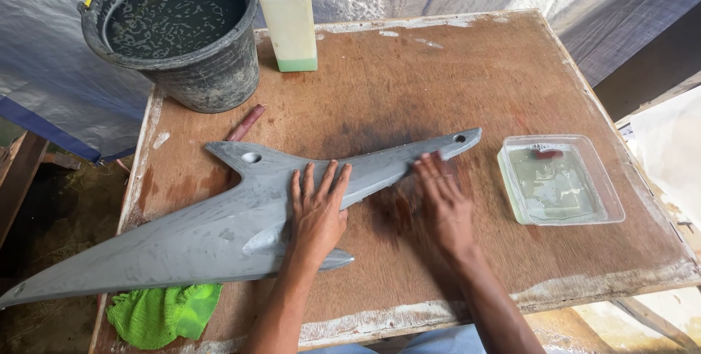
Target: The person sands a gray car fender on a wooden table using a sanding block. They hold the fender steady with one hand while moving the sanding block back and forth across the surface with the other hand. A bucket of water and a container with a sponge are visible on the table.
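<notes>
A long grey pointed panel [219, 230], like a vehicle body fairing with two round holes, lies across the brown wooden table [409, 84]. My left hand [318, 212] rests flat on its middle, fingers spread, pressing it down. My right hand [442, 204] lies flat with its fingertips on the panel's narrow right arm, near the end hole. Whether anything sits under the right palm is hidden. The panel's wide left tip hangs past the table's left edge.
A black bucket [175, 33] of murky water stands at the back left, a pale plastic jug [289, 18] beside it. A clear rectangular tub [561, 179] of liquid sits at the right. A green cloth [162, 314] lies under the panel at the front left. A reddish stick [245, 123] lies behind the panel.
</notes>
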